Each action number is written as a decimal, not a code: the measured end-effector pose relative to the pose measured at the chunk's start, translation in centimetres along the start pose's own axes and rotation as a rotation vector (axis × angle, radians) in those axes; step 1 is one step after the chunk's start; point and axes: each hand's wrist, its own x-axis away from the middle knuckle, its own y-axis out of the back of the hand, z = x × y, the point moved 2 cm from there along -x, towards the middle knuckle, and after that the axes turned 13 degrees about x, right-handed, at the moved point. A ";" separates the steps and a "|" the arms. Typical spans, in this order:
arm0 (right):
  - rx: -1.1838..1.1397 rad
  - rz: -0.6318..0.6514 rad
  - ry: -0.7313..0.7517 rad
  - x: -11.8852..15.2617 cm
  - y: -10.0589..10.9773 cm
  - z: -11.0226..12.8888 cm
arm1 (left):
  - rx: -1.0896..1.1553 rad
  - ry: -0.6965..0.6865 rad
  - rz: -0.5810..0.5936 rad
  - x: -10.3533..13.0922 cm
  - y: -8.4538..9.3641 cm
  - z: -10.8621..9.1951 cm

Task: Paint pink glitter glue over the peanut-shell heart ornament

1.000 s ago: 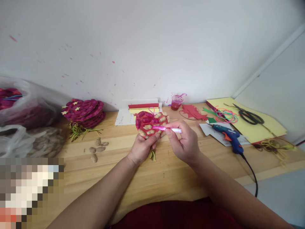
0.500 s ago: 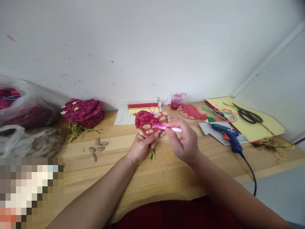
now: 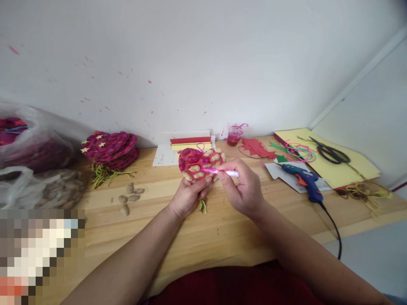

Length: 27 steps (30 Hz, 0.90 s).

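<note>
My left hand (image 3: 190, 197) grips the lower edge of a red peanut-covered ornament (image 3: 207, 164), thumb on its face. Several peanuts at its upper left are painted magenta; the others are bare. A pink string loop tops it, and green-brown strands hang below my fingers. Pinched in my right hand (image 3: 243, 188) is a paintbrush (image 3: 227, 173) with a white handle and magenta-smeared front. Its tip is at the peanuts near the ornament's middle; whether it touches is too small to tell.
Loose peanuts (image 3: 129, 197) and a stack of painted ornaments (image 3: 111, 148) lie left, beside plastic bags (image 3: 32, 144). A cup of magenta paint (image 3: 234, 137) stands by the wall. Rightward are red paper cutouts (image 3: 256, 148), a blue glue gun (image 3: 303, 180) with its cord, and black scissors (image 3: 333, 154).
The ornament has tilted slightly leftward in my left hand. My right hand and the brush have shifted a little to the left.
</note>
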 end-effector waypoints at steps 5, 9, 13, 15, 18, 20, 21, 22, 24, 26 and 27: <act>-0.036 0.008 -0.004 0.0 0.0 0.1 | 0.020 0.004 -0.029 0.2 -0.4 -0.3; -0.058 -0.003 -0.030 -0.1 0.0 -0.2 | 0.022 0.019 -0.033 0.1 -0.5 -0.4; -0.082 -0.013 -0.100 -0.2 0.1 -0.9 | 0.034 0.055 -0.050 0.1 -0.1 -0.2; -0.093 -0.016 -0.138 -0.2 0.3 -1.2 | 0.046 0.080 -0.052 0.1 0.0 -0.2; -0.117 -0.004 -0.174 -0.2 0.3 -1.5 | 0.056 0.101 -0.039 0.2 -0.1 -0.3; -0.117 0.004 -0.161 -0.2 0.3 -1.5 | 0.055 0.105 -0.025 0.2 -0.2 -0.4; -0.108 0.004 -0.149 -0.2 0.3 -1.5 | 0.054 0.107 -0.021 0.2 -0.2 -0.4; -0.092 -0.001 -0.138 -0.3 0.3 -1.5 | 0.052 0.113 -0.019 0.2 -0.3 -0.5; -0.058 -0.018 -0.131 -0.3 0.3 -1.5 | 0.047 0.125 -0.016 0.2 -0.3 -0.4; -0.048 -0.026 -0.143 -0.4 0.4 -1.6 | 0.044 0.133 -0.009 0.2 -0.3 -0.4; -0.051 -0.026 -0.146 -0.4 0.4 -1.6 | 0.043 0.133 -0.004 0.2 -0.3 -0.4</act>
